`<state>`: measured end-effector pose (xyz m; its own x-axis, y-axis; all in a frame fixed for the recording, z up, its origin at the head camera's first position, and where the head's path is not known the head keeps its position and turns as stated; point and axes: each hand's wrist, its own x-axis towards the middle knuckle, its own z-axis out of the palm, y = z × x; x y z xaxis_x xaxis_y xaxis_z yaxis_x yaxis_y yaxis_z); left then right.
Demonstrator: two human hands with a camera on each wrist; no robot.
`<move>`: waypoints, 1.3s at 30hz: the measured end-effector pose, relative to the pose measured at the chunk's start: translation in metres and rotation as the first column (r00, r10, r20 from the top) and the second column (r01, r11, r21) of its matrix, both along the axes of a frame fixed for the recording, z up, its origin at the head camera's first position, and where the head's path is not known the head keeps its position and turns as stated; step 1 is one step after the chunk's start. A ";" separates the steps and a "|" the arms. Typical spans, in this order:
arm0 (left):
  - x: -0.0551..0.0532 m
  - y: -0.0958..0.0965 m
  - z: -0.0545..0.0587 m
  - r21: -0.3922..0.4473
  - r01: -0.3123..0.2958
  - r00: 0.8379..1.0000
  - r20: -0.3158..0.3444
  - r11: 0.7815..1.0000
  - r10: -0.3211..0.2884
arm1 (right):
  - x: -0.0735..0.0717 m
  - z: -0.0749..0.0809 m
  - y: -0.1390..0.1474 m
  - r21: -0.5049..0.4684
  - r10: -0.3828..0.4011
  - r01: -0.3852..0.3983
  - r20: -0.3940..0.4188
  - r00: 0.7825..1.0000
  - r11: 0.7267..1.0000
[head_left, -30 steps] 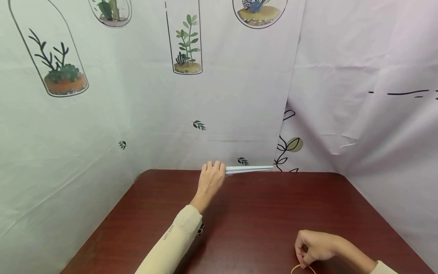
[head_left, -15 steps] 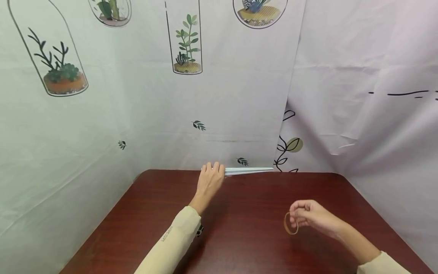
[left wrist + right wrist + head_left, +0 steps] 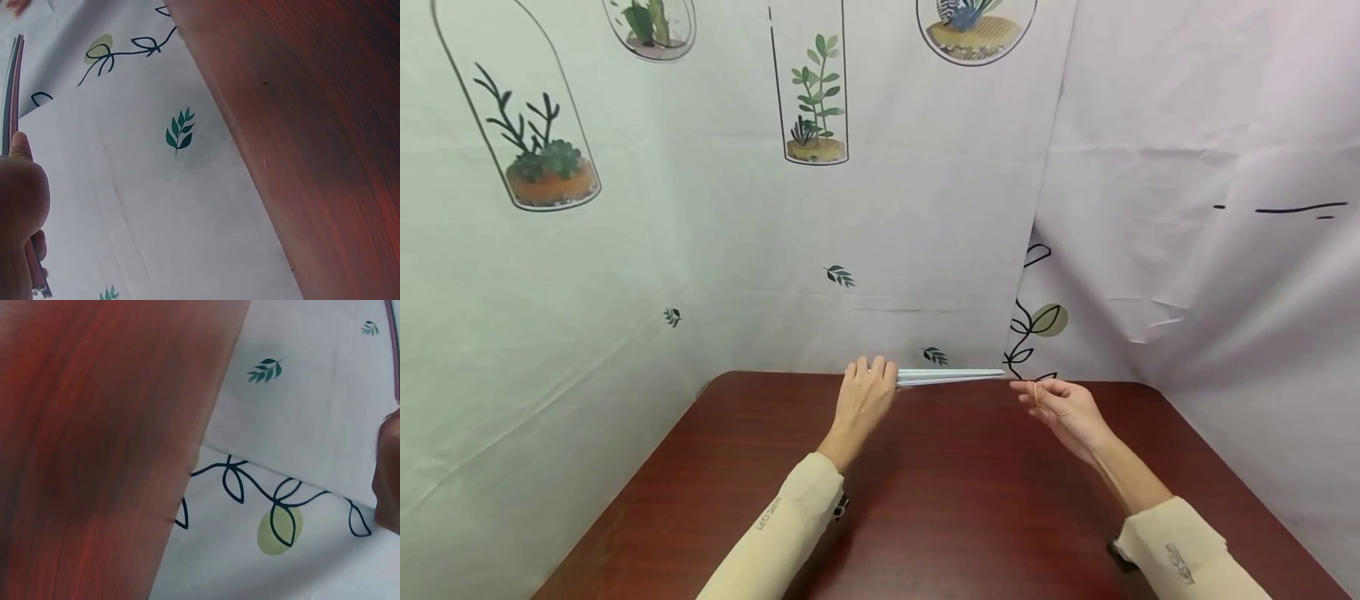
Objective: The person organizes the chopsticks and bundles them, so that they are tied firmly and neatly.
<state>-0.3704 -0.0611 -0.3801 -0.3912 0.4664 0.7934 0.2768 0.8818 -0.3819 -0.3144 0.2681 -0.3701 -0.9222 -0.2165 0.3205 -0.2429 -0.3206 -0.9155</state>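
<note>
A dark red-brown table (image 3: 955,483) with streaky wood grain spreads below the left hand (image 3: 867,400) and the right hand (image 3: 1071,414). Its rounded far corners lie outward of both.

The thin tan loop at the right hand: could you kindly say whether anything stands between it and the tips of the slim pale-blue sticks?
In the head view, only the fingertips of the right hand do, lying between the thin tan loop and the slim pale-blue sticks; nothing else visible blocks that gap.

Bundled and nearly level, slender pale sticks (image 3: 951,377) taper toward a nearby thin yellowish band (image 3: 1036,393).
</note>
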 end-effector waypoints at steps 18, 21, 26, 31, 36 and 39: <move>0.003 0.003 0.004 -0.002 0.022 1.000 0.005 1.000 -0.022 | -0.035 0.020 -0.040 0.339 -0.064 0.107 -0.136 0.989 0.935; 0.005 0.005 0.003 0.002 0.038 0.999 -0.006 0.999 -0.038 | -0.042 0.021 -0.042 0.377 -0.023 0.072 -0.134 0.991 0.923; 0.005 0.009 0.003 0.003 0.061 0.998 -0.018 0.998 -0.061 | -0.045 0.025 -0.047 0.470 -0.017 0.109 -0.195 0.981 0.876; 0.003 0.010 0.003 0.012 0.079 0.994 -0.071 0.997 -0.078 | -0.048 0.028 -0.049 0.512 -0.036 0.159 -0.242 0.970 0.844; 0.005 0.010 0.004 0.009 0.090 0.985 -0.148 0.996 -0.087 | -0.045 0.031 -0.048 0.616 -0.041 0.261 -0.348 0.937 0.743; 0.006 0.009 0.004 -0.001 0.088 0.983 -0.162 0.996 -0.087 | -0.039 0.035 -0.047 0.629 -0.023 0.305 -0.414 0.910 0.715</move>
